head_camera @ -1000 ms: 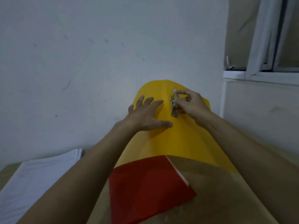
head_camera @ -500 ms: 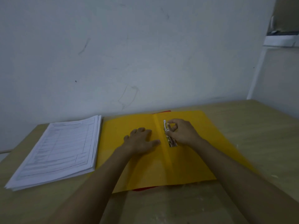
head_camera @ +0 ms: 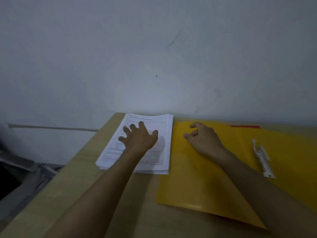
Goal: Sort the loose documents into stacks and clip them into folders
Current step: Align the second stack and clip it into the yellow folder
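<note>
Left hand (head_camera: pixel 139 137) spread flat, fingers splayed, atop stack of printed forms (head_camera: pixel 151 152) at far left of wooden table (head_camera: pixel 82 169), gripping nothing. Right hand (head_camera: pixel 202 138) loosely curled and empty over open yellow folder (head_camera: pixel 202 182). Metal clip fastener (head_camera: pixel 261 158) lying on folder's right leaf. Red folder (head_camera: pixel 245 126) edge beneath. Filing judged barely begun: folder opened, papers not yet clipped in.

Two bare forearms reached forward from the bottom of the view. The left hand (head_camera: pixel 139 137) lay palm down with its fingers spread wide and straight, thumb stretched out to the right. The right hand (head_camera: pixel 203 139) sat just beside it, palm down, its fingers loosely curled, with nothing visibly held in them.
</note>
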